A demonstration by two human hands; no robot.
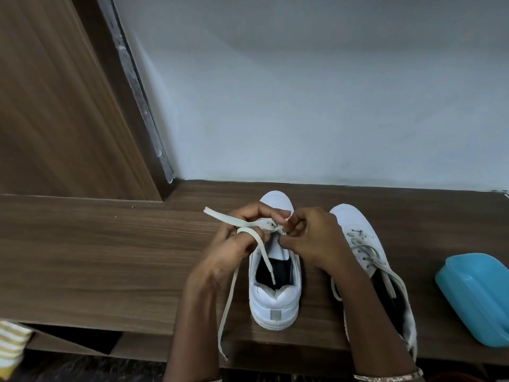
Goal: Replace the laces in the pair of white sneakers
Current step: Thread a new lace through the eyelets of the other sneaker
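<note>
Cloth: a yellow and white striped cloth (11,343) peeks in at the bottom left, below the desk's front edge.
Desk: a brown wooden desk (110,257) stands against a pale wall.
Left hand: the left hand (237,244) curls its fingers round a flat cream shoelace (234,285).
Shoelace: one bit sticks up left, one drops into the shoe, and one hangs over the front edge.
Middle shoe: a white leather sneaker (275,304) has its heel at the front edge.
Right hand: the right hand (311,238) pinches the shoelace over the shoe's front holes.
Other shoe: a second white sneaker (355,221) stands just beside it, loosely laced.
Box: a blue plastic box (476,293) sits near the right edge.
</note>
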